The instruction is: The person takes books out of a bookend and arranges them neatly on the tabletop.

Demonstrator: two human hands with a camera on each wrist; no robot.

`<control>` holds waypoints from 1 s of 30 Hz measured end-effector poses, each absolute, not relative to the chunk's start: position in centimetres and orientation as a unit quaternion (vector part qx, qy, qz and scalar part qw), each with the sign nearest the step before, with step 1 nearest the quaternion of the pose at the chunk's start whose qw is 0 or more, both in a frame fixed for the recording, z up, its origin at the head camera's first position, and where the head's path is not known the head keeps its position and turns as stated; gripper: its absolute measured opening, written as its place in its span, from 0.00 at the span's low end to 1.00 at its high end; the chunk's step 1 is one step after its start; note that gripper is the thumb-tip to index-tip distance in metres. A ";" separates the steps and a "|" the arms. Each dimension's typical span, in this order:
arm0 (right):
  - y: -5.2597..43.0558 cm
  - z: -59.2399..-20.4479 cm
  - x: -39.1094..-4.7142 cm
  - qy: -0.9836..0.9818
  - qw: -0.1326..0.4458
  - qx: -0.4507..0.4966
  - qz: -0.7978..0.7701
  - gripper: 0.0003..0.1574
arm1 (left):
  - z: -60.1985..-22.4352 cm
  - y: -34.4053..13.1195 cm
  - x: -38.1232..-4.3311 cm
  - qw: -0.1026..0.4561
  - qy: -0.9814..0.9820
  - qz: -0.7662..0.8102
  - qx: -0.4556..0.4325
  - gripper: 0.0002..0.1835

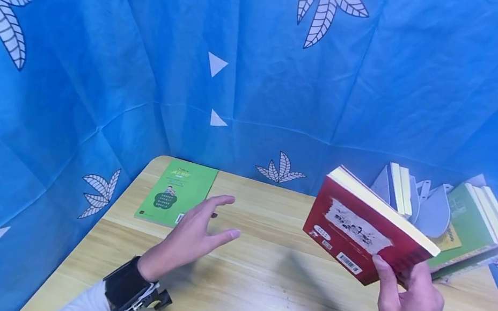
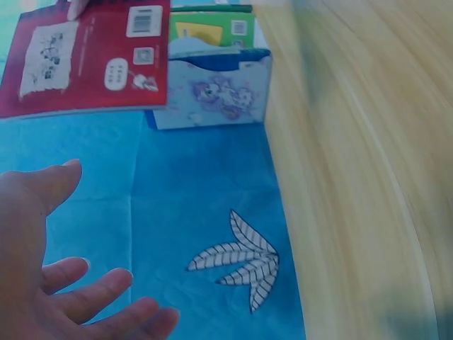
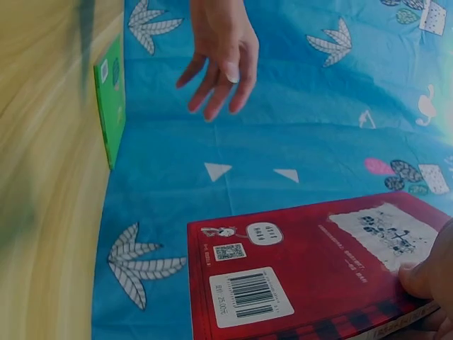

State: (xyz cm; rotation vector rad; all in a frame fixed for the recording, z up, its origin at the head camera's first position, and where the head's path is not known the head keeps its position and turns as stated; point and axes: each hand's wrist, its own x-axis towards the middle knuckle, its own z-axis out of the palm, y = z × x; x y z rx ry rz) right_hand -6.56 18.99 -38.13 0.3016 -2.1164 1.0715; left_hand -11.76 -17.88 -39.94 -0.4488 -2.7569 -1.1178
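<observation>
"How far along?"
"Partway, I'd judge. Books stand in the pale, pony-printed box, three o'clock in the head view. The right hand pinches a red rectangular book at four; a thin green paperback lies at eight, seemingly left. The left hand's fingers are loose, empty."
"Hidden?"
"Part of the box, behind the red book."
</observation>
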 end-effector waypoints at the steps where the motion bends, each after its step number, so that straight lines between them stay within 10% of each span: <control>1: 18.8 -38.1 -6.5 -0.824 0.365 0.122 0.415 0.25 | -39.9 -17.7 -11.7 0.065 -0.912 -0.375 -0.152 0.41; 30: 15.7 -39.7 -5.7 -0.838 0.287 0.237 0.398 0.30 | -39.1 -13.5 -10.2 -0.005 -0.829 -0.515 -0.220 0.39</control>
